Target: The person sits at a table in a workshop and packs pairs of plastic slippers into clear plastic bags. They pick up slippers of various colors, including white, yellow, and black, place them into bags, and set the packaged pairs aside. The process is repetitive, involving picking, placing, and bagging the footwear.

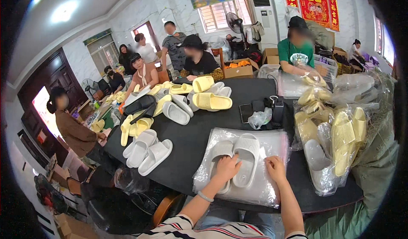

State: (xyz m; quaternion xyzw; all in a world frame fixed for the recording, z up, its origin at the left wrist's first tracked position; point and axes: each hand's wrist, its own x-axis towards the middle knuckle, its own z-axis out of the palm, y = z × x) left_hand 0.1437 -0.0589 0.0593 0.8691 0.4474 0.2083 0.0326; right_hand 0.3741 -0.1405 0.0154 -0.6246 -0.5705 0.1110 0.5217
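A pair of light grey slippers lies side by side on a stack of clear plastic bags, toes pointing away from me. My left hand is closed on the slippers, its fingers over the left one and at the inner edge of the right one. At the right side of the stack, my right hand pinches the edge of the top plastic bag, fingers bent. How many layers it holds cannot be made out.
Grey slippers lie left of the stack, before a heap of yellow and grey slippers. Bagged slippers are piled at the right. A phone and black device lie beyond the bags. Several people are around the black table.
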